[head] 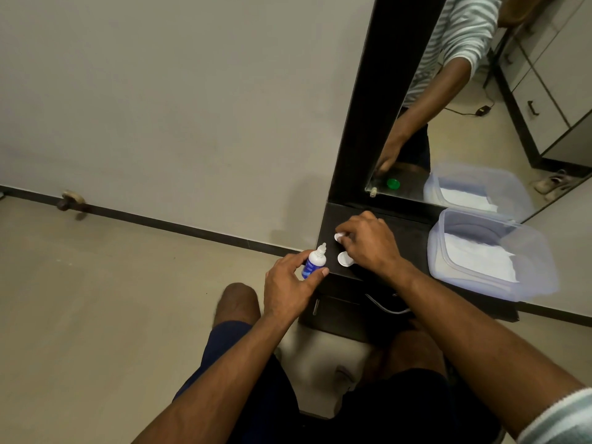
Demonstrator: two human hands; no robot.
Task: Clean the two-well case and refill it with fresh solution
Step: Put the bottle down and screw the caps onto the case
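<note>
Head view looks down on both hands at the near left corner of a dark shelf (405, 233). His right hand (368, 243) is curled over the far well of the case (344, 251), fingertips pinching at a small white piece there; whether that is a cap or the well rim I cannot tell. The near well lies bare, a white round just beside the thumb. So one case, two wells, its long axis running from the shelf's front edge back toward the mirror (480, 100), a little slanted to the left.

His left hand (290, 283) wraps the bottle (314, 262) between thumb and fingers, right at the shelf's left edge, just beside the case. One bottle, white with a blue label, nozzle tip bare and pointing up and slightly away toward the wall (160, 107), its long axis near upright.

Further right on the shelf sits one clear tub (528, 251) with white tissue (477, 256) folded in it, well apart from the case. Behind it the mirror doubles the tub and shows a green cap (392, 183) near the glass's lower edge. Both knees show below, over a pale floor (96, 299)
</note>
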